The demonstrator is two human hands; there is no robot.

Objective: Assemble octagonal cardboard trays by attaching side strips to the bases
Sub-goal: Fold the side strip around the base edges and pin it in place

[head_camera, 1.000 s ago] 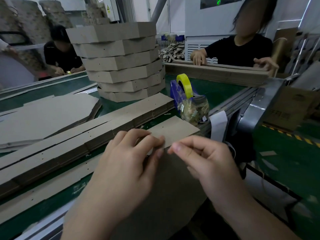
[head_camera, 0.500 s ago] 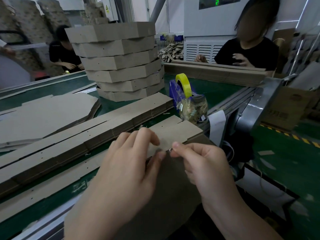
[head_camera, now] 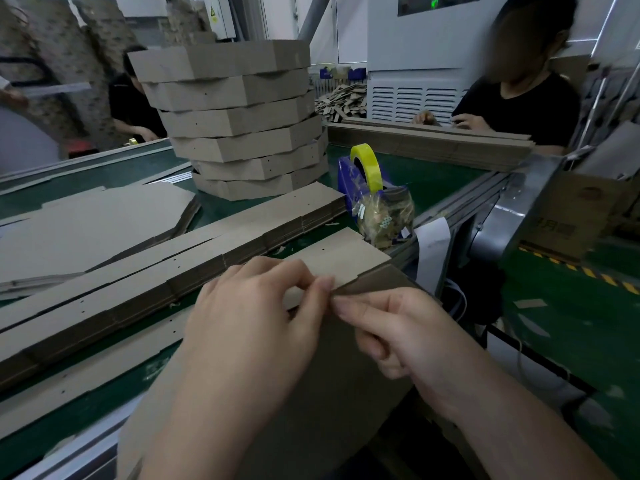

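A brown cardboard base [head_camera: 332,375] lies tilted toward me at the near table edge. A side strip [head_camera: 339,258] runs along its far edge. My left hand [head_camera: 256,317] pinches that strip between thumb and fingers, right where it meets the base. My right hand [head_camera: 391,334] pinches the base's far edge beside the left fingertips, its other fingers curled under. A stack of loose side strips [head_camera: 194,258] lies to the left, and a pile of flat bases [head_camera: 86,223] lies beyond it.
A tall stack of finished octagonal trays [head_camera: 239,123] stands at the back centre. A blue tape dispenser [head_camera: 349,181] with a yellow roll sits right of the strips. More strips [head_camera: 426,140] lie before a person in black. The green table [head_camera: 436,178] ends at a metal rail on the right.
My hands and the cardboard have shifted slightly toward me, and the fingertips have closed together on the strip and base edge. The person opposite pulled both hands in.
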